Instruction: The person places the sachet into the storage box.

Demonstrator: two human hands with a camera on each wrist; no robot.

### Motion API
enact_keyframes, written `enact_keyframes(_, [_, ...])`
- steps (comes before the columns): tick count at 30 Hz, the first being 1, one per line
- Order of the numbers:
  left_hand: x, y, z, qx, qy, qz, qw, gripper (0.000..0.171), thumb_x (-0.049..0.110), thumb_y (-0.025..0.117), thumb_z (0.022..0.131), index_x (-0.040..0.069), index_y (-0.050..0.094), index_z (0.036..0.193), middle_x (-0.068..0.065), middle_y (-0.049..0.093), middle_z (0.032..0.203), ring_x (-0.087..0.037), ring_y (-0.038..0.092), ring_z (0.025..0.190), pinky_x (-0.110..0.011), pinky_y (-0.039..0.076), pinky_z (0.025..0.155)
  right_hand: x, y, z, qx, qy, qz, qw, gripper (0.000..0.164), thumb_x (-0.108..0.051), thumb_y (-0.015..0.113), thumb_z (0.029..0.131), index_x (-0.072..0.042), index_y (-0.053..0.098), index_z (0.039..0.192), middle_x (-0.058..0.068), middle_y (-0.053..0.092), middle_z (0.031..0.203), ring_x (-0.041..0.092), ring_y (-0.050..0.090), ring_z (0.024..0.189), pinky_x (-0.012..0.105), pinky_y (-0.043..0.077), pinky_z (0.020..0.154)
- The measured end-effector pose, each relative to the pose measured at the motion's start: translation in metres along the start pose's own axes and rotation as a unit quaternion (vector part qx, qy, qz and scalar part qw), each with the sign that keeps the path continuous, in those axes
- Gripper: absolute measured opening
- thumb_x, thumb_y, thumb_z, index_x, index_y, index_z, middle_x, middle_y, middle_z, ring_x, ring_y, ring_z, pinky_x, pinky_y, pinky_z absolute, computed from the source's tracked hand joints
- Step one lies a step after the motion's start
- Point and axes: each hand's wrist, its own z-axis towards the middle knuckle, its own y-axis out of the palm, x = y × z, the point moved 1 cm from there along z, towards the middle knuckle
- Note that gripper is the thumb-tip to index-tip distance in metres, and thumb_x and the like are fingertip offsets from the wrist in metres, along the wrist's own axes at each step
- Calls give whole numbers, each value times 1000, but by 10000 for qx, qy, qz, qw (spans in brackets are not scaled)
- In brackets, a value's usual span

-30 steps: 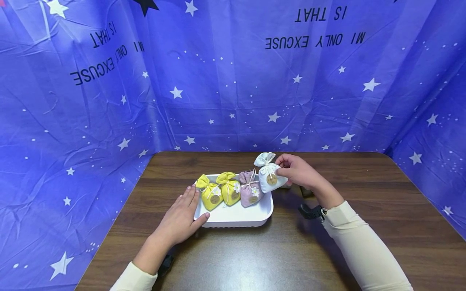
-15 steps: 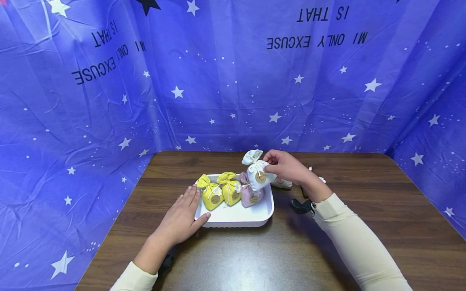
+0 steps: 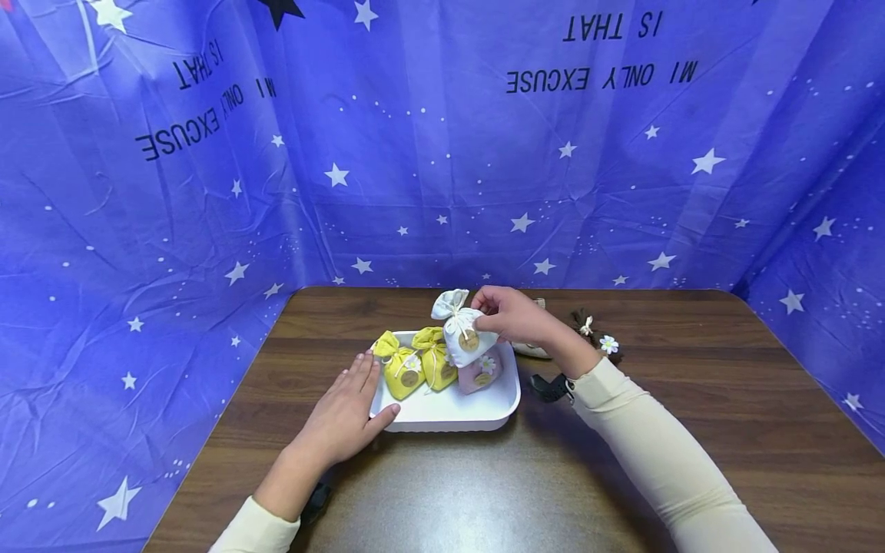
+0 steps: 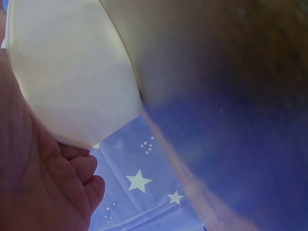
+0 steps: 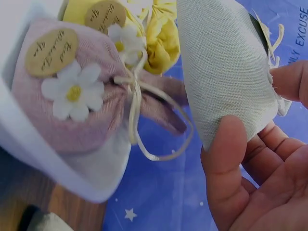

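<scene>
My right hand [image 3: 513, 313] pinches a white drawstring sachet [image 3: 461, 338] by its side, thumb in front. It hangs over the white tray [image 3: 442, 415], overlapping the mauve sachet [image 3: 477, 376] in the head view. In the right wrist view the mauve sachet [image 5: 72, 96] shows a daisy, a round tag and a loose cord beside the held white sachet [image 5: 224, 72]. Two yellow sachets [image 3: 402, 375] lie left of it in the tray. My left hand [image 3: 346, 415] rests against the tray's left end, fingers extended along the rim, thumb near the front corner.
Behind my right hand lies a beige sachet [image 3: 531, 350], partly hidden. Right of it is a dark brown sachet [image 3: 579, 319] with a daisy, mostly behind my right wrist. A blue starry cloth [image 3: 442, 153] hangs around the wooden table [image 3: 726, 399].
My right hand has carried the white sachet leftward, from the tray's right end to over the mauve sachet. More of the beige and brown sachets shows. My left hand stays put.
</scene>
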Motion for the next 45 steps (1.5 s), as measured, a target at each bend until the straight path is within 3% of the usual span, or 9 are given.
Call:
enact_keyframes(11, [-1, 2, -1, -66, -21, -26, 10000, 85, 59, 44, 100, -8, 31, 151, -24, 20, 160, -36, 17, 149, -51, 22, 118, -9, 19, 9, -224, -223, -120, 9994, 15, -8, 67, 83, -7, 61, 96, 5, 60, 86, 18, 56, 74, 37, 53, 51])
enact_keyframes(19, [-3, 2, 0, 120, 67, -7, 9999, 85, 57, 46, 99, -10, 33, 149, -26, 25, 158, -37, 21, 147, -52, 25, 117, -19, 29, 17, -286, -371, -425, 9980, 14, -8, 67, 81, -8, 63, 94, 2, 61, 85, 15, 55, 78, 27, 48, 62])
enact_keyframes(27, [-4, 2, -1, 216, 105, -65, 9997, 85, 57, 48, 99, -10, 34, 149, -26, 26, 158, -37, 21, 147, -52, 24, 117, -34, 46, 21, -600, -477, -519, 9957, 14, -6, 67, 79, -8, 63, 93, 1, 62, 82, 13, 56, 75, 26, 49, 61])
enact_keyframes(37, [-4, 3, -1, 246, 179, -31, 9995, 85, 57, 49, 99, -12, 36, 147, -27, 27, 157, -38, 22, 147, -53, 26, 116, -32, 70, 31, -1142, -110, -603, 9916, 13, -5, 65, 80, -10, 61, 92, 1, 61, 86, 11, 53, 56, 25, 50, 44])
enact_keyframes(43, [-3, 3, -2, 309, 201, -93, 9993, 83, 55, 49, 99, -12, 38, 146, -28, 25, 157, -40, 22, 146, -53, 26, 116, -31, 82, 35, -1590, -32, -494, 9860, 12, -4, 65, 81, -9, 60, 91, -2, 55, 78, 11, 52, 57, 44, 57, 53])
enact_keyframes(45, [-4, 4, -1, 338, 205, -144, 9991, 83, 56, 49, 99, -10, 37, 147, -29, 25, 157, -40, 22, 146, -54, 27, 115, -30, 87, 37, -1727, -17, -458, 9839, 13, -4, 66, 80, -9, 59, 90, -2, 54, 76, 10, 50, 56, 42, 56, 52])
